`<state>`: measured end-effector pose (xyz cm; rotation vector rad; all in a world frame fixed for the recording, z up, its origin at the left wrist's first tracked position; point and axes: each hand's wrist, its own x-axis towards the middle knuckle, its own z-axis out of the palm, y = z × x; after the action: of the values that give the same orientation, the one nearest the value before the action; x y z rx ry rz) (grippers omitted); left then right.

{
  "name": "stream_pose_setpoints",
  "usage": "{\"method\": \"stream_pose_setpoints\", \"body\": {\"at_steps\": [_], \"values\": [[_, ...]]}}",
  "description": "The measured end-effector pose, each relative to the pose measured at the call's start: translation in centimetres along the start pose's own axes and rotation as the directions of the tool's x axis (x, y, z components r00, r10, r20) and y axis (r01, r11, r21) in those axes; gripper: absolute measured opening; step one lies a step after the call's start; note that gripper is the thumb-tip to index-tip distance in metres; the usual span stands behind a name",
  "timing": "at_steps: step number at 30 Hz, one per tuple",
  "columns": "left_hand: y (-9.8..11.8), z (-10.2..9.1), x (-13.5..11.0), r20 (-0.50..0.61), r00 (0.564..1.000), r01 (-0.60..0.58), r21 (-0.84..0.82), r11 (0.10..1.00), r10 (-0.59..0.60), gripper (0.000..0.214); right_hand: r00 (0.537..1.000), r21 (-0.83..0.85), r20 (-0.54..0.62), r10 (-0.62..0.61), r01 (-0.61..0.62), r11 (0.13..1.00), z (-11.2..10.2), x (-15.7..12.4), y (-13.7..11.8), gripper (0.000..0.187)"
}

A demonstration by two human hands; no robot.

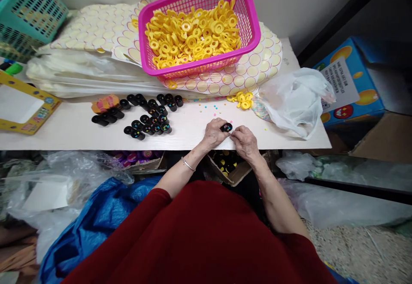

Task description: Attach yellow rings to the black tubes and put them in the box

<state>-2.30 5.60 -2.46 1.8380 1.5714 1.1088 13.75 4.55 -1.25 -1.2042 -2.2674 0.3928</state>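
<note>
In the head view, the worked piece is a small black cup (226,127) just above the near edge of the white table (186,141), its round mouth facing up with small coloured bits showing inside; take it as the centre of the dial. The left hand (214,133), at eight o'clock, has its fingers closed around the cup's side. The right hand (245,141), at four o'clock, is curled in narrow, its fingertips right beside the cup; whether they pinch a bit or touch the wall I cannot tell. The cup looks like thin moulded plastic: probably very light, stiff rather than soft, smooth enough to turn in dry fingers, and not easily broken. The best hold is likely low round the side wall, between thumb and fingers, leaving the mouth free; tilting it would probably spill the loose bits. More black cups (156,128) stand or lie at nine o'clock, some with similar bits in them. Loose coloured beads (215,107) are scattered at eleven; they look tiny, hard and apt to roll, so a fingertip pinch should suit them. Yellow pieces (245,100) lie heaped at one o'clock, beside a soft, crumpled white bag (291,99).
</note>
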Motion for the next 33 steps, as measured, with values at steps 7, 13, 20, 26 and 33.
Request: {"method": "stream_pose_setpoints", "body": {"at_steps": [7, 13, 20, 26, 33], "values": [[-0.2, 0.3, 0.0, -0.005, 0.999, -0.043, -0.006, 0.999, 0.043, 0.014, 0.962, 0.221, -0.258, 0.095, -0.037, 0.975, -0.3, 0.8, -0.2, 0.008], [-0.3, 0.5, -0.1, -0.022, 0.997, -0.076, -0.012, 0.997, 0.076, 0.01, 0.975, 0.199, -0.221, 0.014, 0.031, 0.979, -0.5, 2.7, -0.8, 0.008], [-0.2, 0.2, -0.1, 0.009, 0.997, -0.074, -0.008, 0.997, 0.074, 0.007, 0.99, -0.02, -0.104, -0.098, 0.096, 0.995, -0.7, 3.3, -1.1, 0.015], [0.0, 0.0, -0.2, 0.019, 0.997, -0.072, -0.007, 0.997, 0.072, 0.006, 0.981, -0.206, 0.039, -0.192, 0.196, 0.959, -1.4, 3.9, -1.6, 0.022], [0.1, -0.2, -0.2, 0.017, 0.998, -0.065, -0.005, 0.998, 0.065, 0.007, 0.972, -0.122, 0.139, -0.187, 0.204, 0.971, -1.8, 4.4, -1.8, 0.021]]}}
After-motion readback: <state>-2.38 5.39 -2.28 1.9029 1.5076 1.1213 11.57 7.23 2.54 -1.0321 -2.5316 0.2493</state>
